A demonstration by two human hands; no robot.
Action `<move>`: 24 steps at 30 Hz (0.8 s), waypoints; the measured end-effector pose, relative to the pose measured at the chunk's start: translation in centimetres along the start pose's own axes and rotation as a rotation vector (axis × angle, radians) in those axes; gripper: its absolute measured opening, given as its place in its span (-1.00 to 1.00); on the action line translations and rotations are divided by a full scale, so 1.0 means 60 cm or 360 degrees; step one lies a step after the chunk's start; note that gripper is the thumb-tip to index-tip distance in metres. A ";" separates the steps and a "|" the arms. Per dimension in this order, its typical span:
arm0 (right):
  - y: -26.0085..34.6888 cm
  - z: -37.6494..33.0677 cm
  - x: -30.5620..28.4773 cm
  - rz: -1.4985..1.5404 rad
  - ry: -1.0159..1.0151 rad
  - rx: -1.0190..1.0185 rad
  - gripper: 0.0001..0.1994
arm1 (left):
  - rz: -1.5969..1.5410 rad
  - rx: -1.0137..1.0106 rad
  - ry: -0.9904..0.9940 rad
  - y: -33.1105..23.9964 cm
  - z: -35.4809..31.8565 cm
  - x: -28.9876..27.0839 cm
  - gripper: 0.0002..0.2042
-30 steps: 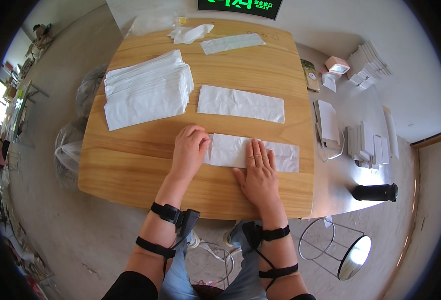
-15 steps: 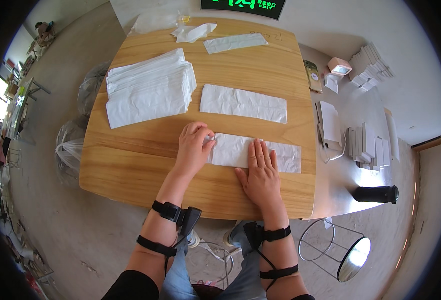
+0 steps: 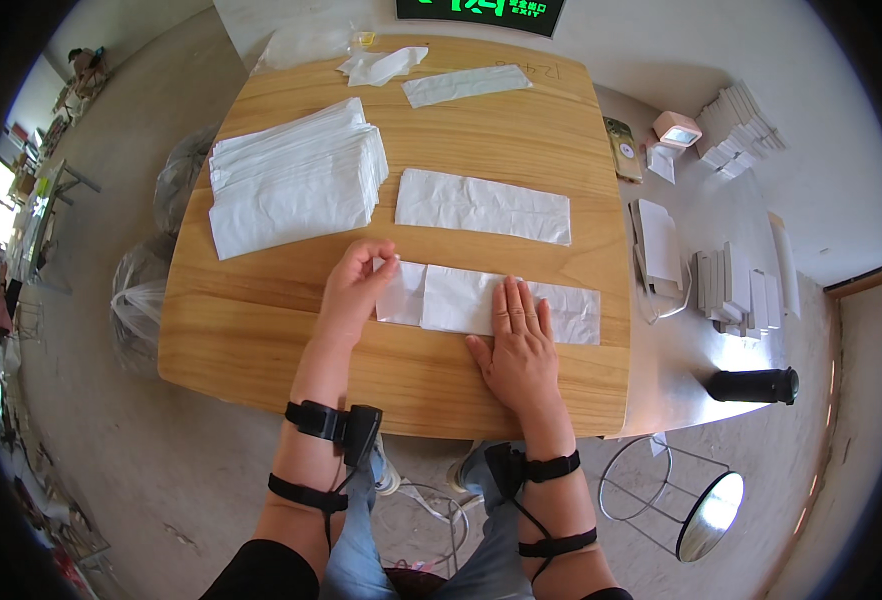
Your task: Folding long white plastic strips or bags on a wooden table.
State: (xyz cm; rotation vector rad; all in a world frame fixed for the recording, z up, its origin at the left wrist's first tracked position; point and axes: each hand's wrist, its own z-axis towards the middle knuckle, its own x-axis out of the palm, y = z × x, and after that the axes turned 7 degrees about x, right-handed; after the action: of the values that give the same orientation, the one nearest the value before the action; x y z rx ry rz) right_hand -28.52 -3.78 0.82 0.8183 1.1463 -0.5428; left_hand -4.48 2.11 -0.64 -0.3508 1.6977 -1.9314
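A long, thin white folded sheet (image 3: 458,299) lies crosswise on the wooden table in front of me. My left hand (image 3: 355,288) is closed in a pinch at the upper corner of its left end, and a paler, thinner flap (image 3: 401,293) reaches from there to a fold line. My right hand (image 3: 521,338) presses flat on the right half of the sheet, fingers stretched out and pointing away. Beyond it lies a second white folded strip (image 3: 483,207), slightly creased. A thick fanned stack of white folded sheets (image 3: 291,185) rests at the left.
Farther back on the wooden table (image 3: 261,345) are another pale strip (image 3: 467,87), a crumpled white piece (image 3: 383,66) and a clear bag (image 3: 306,45). A metal side table at the right holds a phone (image 3: 623,150), white boxes (image 3: 726,290) and a black cylinder (image 3: 753,386).
My left hand has moved left, drawing the sheet's left end outward, so the pale flap beyond the fold now shows. My right hand stays pressed in nearly the same place.
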 end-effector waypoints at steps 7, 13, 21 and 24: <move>0.000 -0.001 -0.004 0.0032 0.0006 0.0025 -0.27 | -0.1500 -0.0344 0.0018 -0.007 -0.002 -0.006 -0.85; 0.032 0.009 -0.036 0.0317 -0.0127 0.0007 -0.20 | -0.1513 -0.0255 -0.0080 -0.019 -0.006 0.036 -0.85; 0.103 0.014 -0.008 0.1457 -0.0305 0.0352 -0.45 | -0.1131 -0.0112 0.0068 -0.053 -0.025 0.098 -0.76; 0.090 0.021 -0.013 0.1564 -0.0397 0.0659 -0.58 | -0.1020 -0.0050 0.0072 -0.041 -0.019 0.079 -0.76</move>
State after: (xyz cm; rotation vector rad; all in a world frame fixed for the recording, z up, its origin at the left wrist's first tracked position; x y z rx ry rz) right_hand -24.07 -1.56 3.31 1.4874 0.2994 -0.0366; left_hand -9.54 0.59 0.81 -0.9656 1.7862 -2.3602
